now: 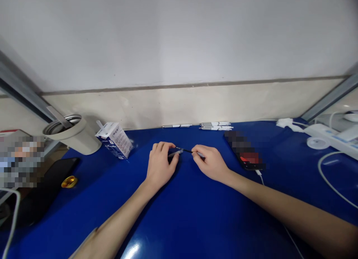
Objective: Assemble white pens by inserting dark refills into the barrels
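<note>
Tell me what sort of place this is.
Probably a desk or workbench against a wall, in an office or small workshop: a glossy blue tabletop, a row of white-and-silver pens along the wall, and a white power strip with cables.

The left hand [160,165] hides one end of the thin pen part [184,150]; a pixelated patch [21,162] covers whatever lies at far left, and the phone [244,150] is blurred

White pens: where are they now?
The white pens lie at the far edge of the blue tabletop in the head view, beyond the right hand, beside the phone.
</note>
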Available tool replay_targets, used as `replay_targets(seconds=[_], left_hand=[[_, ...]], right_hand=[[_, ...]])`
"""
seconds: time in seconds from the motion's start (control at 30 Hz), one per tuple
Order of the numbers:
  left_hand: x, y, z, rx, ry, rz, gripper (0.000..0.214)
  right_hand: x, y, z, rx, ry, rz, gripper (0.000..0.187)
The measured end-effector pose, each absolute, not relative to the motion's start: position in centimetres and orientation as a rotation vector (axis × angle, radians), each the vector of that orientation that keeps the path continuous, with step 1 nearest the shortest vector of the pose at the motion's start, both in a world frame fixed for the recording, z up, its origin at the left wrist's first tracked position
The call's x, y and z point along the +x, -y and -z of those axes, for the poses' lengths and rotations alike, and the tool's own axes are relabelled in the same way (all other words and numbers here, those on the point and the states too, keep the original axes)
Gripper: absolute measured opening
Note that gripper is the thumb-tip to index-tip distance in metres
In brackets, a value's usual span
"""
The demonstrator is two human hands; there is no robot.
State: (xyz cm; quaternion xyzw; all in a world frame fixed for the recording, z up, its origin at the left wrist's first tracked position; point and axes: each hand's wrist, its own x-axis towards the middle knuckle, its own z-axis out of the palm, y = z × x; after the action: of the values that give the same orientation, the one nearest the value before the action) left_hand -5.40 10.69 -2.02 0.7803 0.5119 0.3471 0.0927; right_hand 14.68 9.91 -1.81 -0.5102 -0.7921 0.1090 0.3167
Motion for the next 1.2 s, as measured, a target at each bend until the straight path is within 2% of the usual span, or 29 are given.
replay_targets(seconds=[0.13,0.37,0.7,1.2], left_hand=[[-5.27,-10.37,1.59,2.348,-1.460,-1.103,0.016],[-5.47,-10.55,2.02,2.454,-1.270,-0.965,0.019],[-5.60,-10.46,2.19,2.474,-1.235,-0.915,0.020],[-5.50,-10.21,2.04,2.478,-1.240,-0.917,0.021]], right_hand=[[14.66,-9.85,1.95,-1.349,2.152,-0.236,0.015],[14.64,-9.51,1.81,-1.327,2.252,-0.208,0.017],[14.59,-9.41,1.79,-1.275,2.436,-0.089,0.028],[14.32,-9.30,1.37,-1.358,2.570,0.055,0.029]])
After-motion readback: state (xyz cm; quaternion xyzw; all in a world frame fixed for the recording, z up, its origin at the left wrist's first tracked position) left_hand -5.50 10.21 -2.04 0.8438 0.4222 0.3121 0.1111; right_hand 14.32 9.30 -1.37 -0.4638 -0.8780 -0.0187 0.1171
